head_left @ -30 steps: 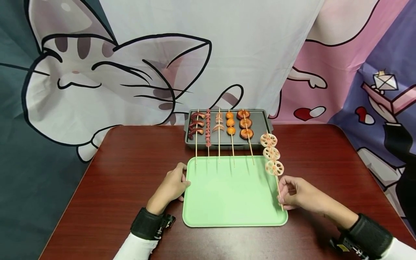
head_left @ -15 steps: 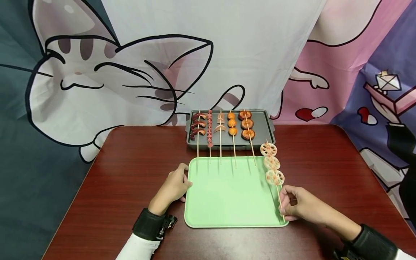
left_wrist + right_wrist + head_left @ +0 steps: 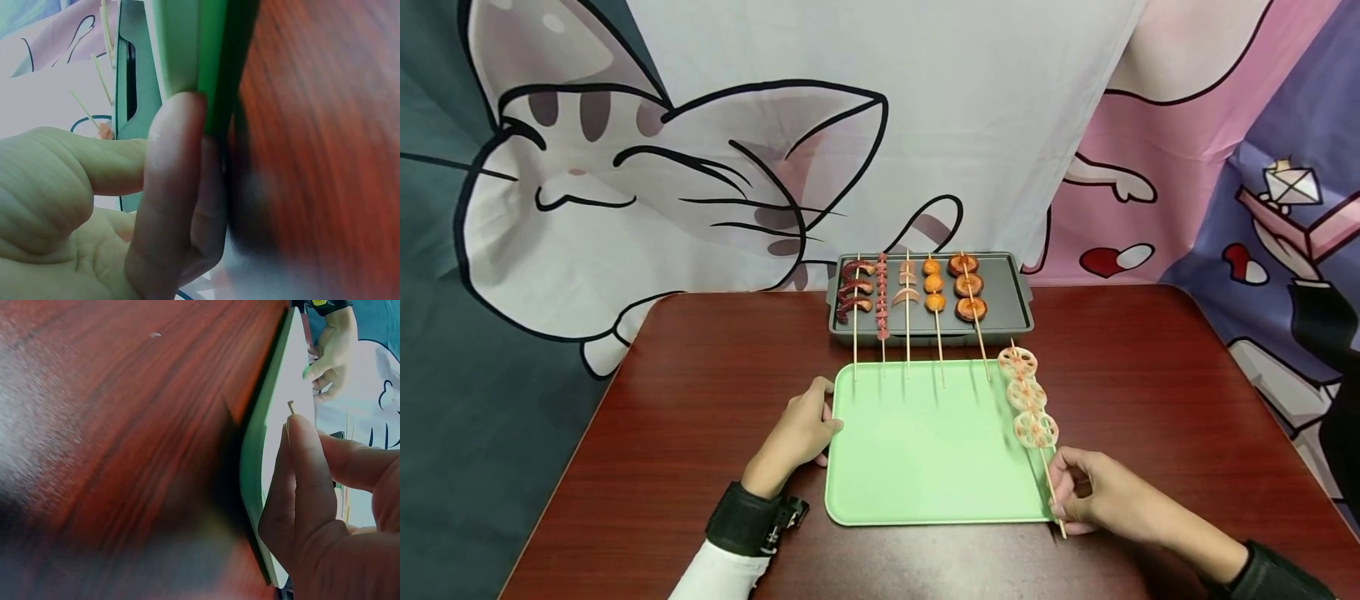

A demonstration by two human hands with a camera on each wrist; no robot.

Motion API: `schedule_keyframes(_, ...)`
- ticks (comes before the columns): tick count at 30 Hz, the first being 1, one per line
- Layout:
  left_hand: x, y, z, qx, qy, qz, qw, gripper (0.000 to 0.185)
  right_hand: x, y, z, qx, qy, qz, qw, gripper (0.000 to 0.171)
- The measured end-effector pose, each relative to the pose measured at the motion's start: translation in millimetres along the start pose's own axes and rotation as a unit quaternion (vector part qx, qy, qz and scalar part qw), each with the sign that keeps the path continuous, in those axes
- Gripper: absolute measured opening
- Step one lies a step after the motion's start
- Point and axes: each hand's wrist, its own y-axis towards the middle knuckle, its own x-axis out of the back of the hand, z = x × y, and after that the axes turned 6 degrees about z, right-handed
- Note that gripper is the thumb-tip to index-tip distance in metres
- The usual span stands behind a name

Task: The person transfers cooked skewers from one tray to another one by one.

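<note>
Green tray (image 3: 925,458): pinched by left hand (image 3: 797,427), nine o'clock; best held steady.
Lotus skewer (image 3: 1036,430): pinched by right hand (image 3: 1093,492), tray's four o'clock; best kept level.

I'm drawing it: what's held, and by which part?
Right hand: wooden skewer of pale, round slices, near its bare lower end. Left hand: green rectangular tray, by its left rim.

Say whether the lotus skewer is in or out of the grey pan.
Out: the right hand pinches its stick, its slices in front of the grey pan.
</note>
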Motion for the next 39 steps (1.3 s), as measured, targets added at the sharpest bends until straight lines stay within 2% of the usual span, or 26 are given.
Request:
schedule_keyframes(11,0.0,0.1,0.5,-0.001,-0.002,0.003,1.0,0.05,-4.1,-4.6,-8.3,0.005,0.025,0.021,0.999,0.019)
schedule_keyframes(29,-1.7,0.7,1.1,-0.007,-0.005,0.001,1.0,0.048,-2.7,-9.0,-8.7,-0.022,0.039,0.036,0.998,0.021)
schedule_keyframes(39,-0.4,-0.2,0.1,-0.004,0.004,-0.002,1.0,0.05,-2.9,-7.3,-6.9,-0.047,0.037,0.028,0.998,0.021)
